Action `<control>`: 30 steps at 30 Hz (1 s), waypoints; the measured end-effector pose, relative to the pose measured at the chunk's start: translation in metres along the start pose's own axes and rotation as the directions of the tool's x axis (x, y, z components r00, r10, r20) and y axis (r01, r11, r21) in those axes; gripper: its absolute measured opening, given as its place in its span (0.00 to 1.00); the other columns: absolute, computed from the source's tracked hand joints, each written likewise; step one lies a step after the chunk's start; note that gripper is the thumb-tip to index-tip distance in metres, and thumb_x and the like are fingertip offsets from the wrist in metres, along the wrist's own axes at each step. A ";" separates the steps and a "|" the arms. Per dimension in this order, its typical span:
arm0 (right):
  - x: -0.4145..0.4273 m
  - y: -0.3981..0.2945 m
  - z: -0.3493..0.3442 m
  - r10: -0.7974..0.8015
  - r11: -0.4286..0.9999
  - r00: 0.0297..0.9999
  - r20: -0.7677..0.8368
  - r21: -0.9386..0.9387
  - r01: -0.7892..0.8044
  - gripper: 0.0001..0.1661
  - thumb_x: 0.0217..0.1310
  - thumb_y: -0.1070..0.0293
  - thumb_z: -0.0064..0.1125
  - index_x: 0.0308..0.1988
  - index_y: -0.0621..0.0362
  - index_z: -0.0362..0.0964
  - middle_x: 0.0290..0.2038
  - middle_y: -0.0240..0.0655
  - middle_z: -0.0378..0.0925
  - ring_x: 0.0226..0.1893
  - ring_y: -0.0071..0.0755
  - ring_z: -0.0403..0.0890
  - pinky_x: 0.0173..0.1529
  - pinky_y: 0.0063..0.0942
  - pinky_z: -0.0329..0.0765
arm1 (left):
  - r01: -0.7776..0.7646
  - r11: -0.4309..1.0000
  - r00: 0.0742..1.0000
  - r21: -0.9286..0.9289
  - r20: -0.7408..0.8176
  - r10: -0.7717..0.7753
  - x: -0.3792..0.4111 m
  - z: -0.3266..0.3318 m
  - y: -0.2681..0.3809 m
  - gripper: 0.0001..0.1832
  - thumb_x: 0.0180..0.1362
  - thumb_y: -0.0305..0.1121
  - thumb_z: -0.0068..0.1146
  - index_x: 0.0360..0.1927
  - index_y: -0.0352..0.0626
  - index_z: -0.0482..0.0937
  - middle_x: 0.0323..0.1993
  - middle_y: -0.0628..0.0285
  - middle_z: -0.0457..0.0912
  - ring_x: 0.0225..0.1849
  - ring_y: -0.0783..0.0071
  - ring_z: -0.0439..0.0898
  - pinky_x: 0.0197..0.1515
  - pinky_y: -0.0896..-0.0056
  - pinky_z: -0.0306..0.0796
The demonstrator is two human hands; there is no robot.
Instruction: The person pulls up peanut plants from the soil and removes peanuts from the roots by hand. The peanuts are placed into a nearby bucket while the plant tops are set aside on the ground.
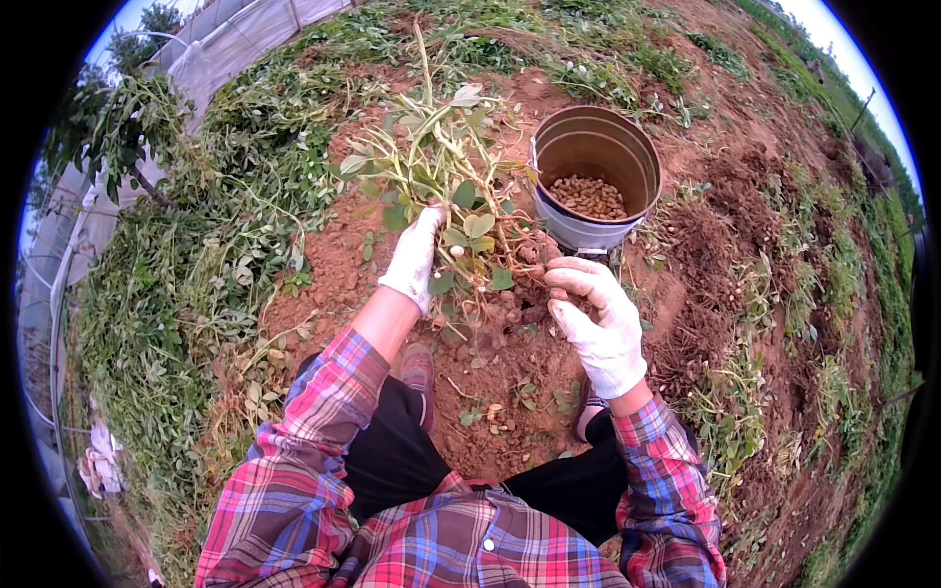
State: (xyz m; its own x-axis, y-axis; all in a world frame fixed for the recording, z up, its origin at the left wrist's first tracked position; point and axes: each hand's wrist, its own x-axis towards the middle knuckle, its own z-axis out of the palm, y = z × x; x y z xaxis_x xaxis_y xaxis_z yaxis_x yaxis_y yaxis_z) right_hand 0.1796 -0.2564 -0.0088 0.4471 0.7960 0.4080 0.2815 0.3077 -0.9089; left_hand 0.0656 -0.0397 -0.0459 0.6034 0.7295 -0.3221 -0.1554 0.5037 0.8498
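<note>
My left hand, in a white knit glove, is closed around the stems of an uprooted peanut plant. The leafy tops point away from me, and soil-caked roots hang on the right side. Beside those roots is my right hand, gloved too, with fingers curled and thumb near the fingertips. Something small and brown shows at its fingers; whether it is a pod or soiled glove fabric I cannot tell. Just beyond my right hand stands a bucket, brown inside, with peanut pods on its bottom.
Piled peanut vines cover the ground at left. Uprooted plants with soil on their roots lie at right. My shoes are on the reddish soil below my hands. A plastic-sheeted greenhouse stands at upper left.
</note>
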 end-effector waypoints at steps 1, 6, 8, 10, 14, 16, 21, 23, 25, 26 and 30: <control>0.000 0.000 0.002 0.081 0.992 0.997 0.005 0.101 -0.081 0.15 0.61 0.74 0.56 0.49 0.62 0.73 0.48 0.35 0.72 0.40 0.18 0.75 0.43 0.16 0.74 | 0.005 1.000 1.000 -0.005 -0.006 -0.005 0.000 0.000 -0.001 0.20 0.65 0.47 0.43 0.52 0.46 0.73 0.43 0.61 0.81 0.40 0.69 0.82 0.42 0.64 0.79; 0.003 0.005 0.003 0.339 0.877 0.940 0.047 0.346 -0.334 0.14 0.66 0.69 0.52 0.49 0.61 0.70 0.37 0.28 0.76 0.30 0.12 0.68 0.32 0.12 0.67 | -0.019 0.998 0.997 0.056 -0.072 0.023 -0.002 0.003 -0.003 0.21 0.63 0.46 0.47 0.52 0.43 0.74 0.44 0.63 0.80 0.42 0.73 0.79 0.45 0.68 0.73; 0.003 0.003 0.004 0.354 0.872 0.935 0.025 0.353 -0.339 0.12 0.67 0.68 0.50 0.47 0.61 0.70 0.32 0.25 0.73 0.27 0.11 0.65 0.30 0.12 0.63 | 0.001 0.992 0.991 0.130 -0.134 0.017 -0.012 0.018 0.002 0.21 0.61 0.43 0.49 0.53 0.42 0.75 0.45 0.65 0.79 0.45 0.74 0.76 0.50 0.70 0.69; 0.002 0.009 0.010 0.341 0.883 0.940 0.010 0.340 -0.324 0.12 0.68 0.67 0.50 0.47 0.61 0.70 0.31 0.24 0.72 0.27 0.11 0.65 0.30 0.12 0.63 | 0.008 0.999 0.997 0.053 -0.082 -0.003 -0.004 0.007 -0.001 0.21 0.61 0.43 0.49 0.53 0.42 0.75 0.46 0.64 0.79 0.45 0.74 0.77 0.49 0.70 0.69; 0.001 0.014 0.008 0.278 0.929 0.959 -0.061 0.270 -0.253 0.11 0.66 0.69 0.51 0.46 0.63 0.70 0.31 0.25 0.71 0.29 0.13 0.70 0.33 0.13 0.67 | -0.003 1.000 0.999 0.030 -0.044 0.005 0.006 0.000 -0.010 0.21 0.64 0.47 0.45 0.52 0.44 0.74 0.44 0.61 0.81 0.41 0.70 0.80 0.44 0.68 0.75; 0.003 0.007 0.009 0.275 0.926 0.959 -0.068 0.287 -0.245 0.11 0.66 0.69 0.52 0.45 0.63 0.70 0.32 0.26 0.72 0.28 0.15 0.72 0.32 0.14 0.70 | -0.005 0.999 0.999 0.050 -0.045 0.007 0.007 -0.002 -0.010 0.20 0.66 0.48 0.43 0.51 0.46 0.73 0.43 0.60 0.81 0.40 0.68 0.82 0.42 0.67 0.78; 0.005 0.001 0.006 0.458 0.618 0.882 0.112 0.673 -0.406 0.11 0.65 0.68 0.53 0.45 0.61 0.69 0.34 0.32 0.75 0.21 0.19 0.73 0.25 0.18 0.71 | 0.029 0.999 0.999 0.042 -0.022 -0.028 0.005 0.001 -0.008 0.20 0.65 0.48 0.44 0.51 0.46 0.73 0.44 0.61 0.81 0.41 0.70 0.82 0.42 0.66 0.78; 0.006 0.007 0.006 0.494 0.657 0.867 0.067 0.623 -0.423 0.10 0.67 0.66 0.51 0.45 0.59 0.67 0.31 0.32 0.74 0.17 0.17 0.69 0.20 0.15 0.64 | 0.030 0.998 0.999 0.061 -0.035 -0.028 -0.004 0.011 -0.009 0.21 0.62 0.46 0.49 0.52 0.44 0.74 0.45 0.63 0.80 0.43 0.72 0.78 0.46 0.68 0.73; 0.005 0.014 0.007 0.475 0.719 0.877 0.077 0.541 -0.436 0.09 0.68 0.66 0.50 0.44 0.58 0.67 0.29 0.30 0.73 0.16 0.15 0.67 0.18 0.14 0.60 | 0.002 0.994 0.999 0.112 -0.055 0.004 -0.010 0.014 -0.006 0.21 0.60 0.45 0.52 0.52 0.42 0.75 0.45 0.64 0.79 0.45 0.73 0.77 0.48 0.68 0.70; 0.005 0.016 0.009 0.499 0.718 0.863 0.072 0.523 -0.459 0.08 0.68 0.66 0.49 0.45 0.56 0.67 0.26 0.28 0.70 0.15 0.13 0.63 0.16 0.13 0.56 | -0.021 0.988 0.998 0.151 -0.058 0.030 -0.008 0.012 -0.008 0.21 0.60 0.44 0.52 0.52 0.42 0.75 0.45 0.64 0.79 0.45 0.73 0.77 0.48 0.68 0.71; 0.006 0.016 0.013 0.501 0.741 0.863 0.064 0.485 -0.465 0.11 0.68 0.66 0.49 0.47 0.58 0.67 0.27 0.30 0.73 0.15 0.16 0.66 0.16 0.15 0.60 | -0.020 0.985 0.996 0.169 -0.080 0.034 -0.010 0.014 -0.005 0.19 0.60 0.43 0.51 0.50 0.43 0.75 0.44 0.64 0.79 0.44 0.73 0.78 0.45 0.69 0.74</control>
State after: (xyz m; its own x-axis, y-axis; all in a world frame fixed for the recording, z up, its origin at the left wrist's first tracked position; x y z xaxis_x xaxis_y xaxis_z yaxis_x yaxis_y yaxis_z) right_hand 0.1759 -0.2402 -0.0219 0.4726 0.8746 -0.1083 -0.4112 0.1102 -0.9049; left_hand 0.0712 -0.0559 -0.0413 0.5333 0.7810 -0.3250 -0.0333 0.4032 0.9145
